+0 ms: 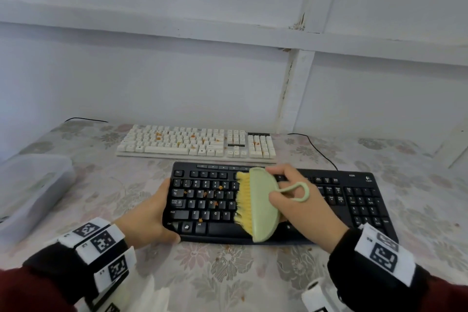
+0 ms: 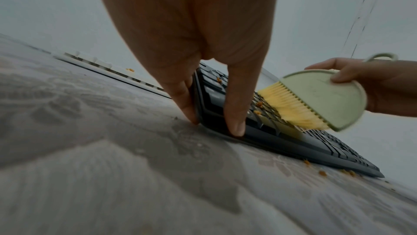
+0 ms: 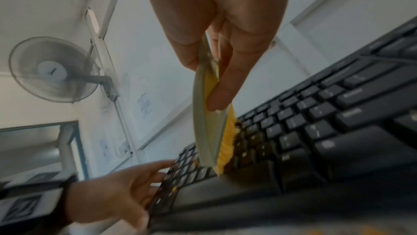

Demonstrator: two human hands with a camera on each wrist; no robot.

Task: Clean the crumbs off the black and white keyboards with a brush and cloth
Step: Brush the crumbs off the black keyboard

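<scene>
Black keyboard [image 1: 278, 200] lying flat on the flowered tablecloth [image 1: 228, 268], nearest the person. Bracing its left end with the left hand [image 1: 149, 218], fingers straight, thumb on the front corner. Pinching the brush [image 1: 260, 204] in the right hand [image 1: 301, 200], sweeping crumbs [image 1: 220, 187] leftward. Probably handling light, stiff, slippery; best held at the ends.
</scene>
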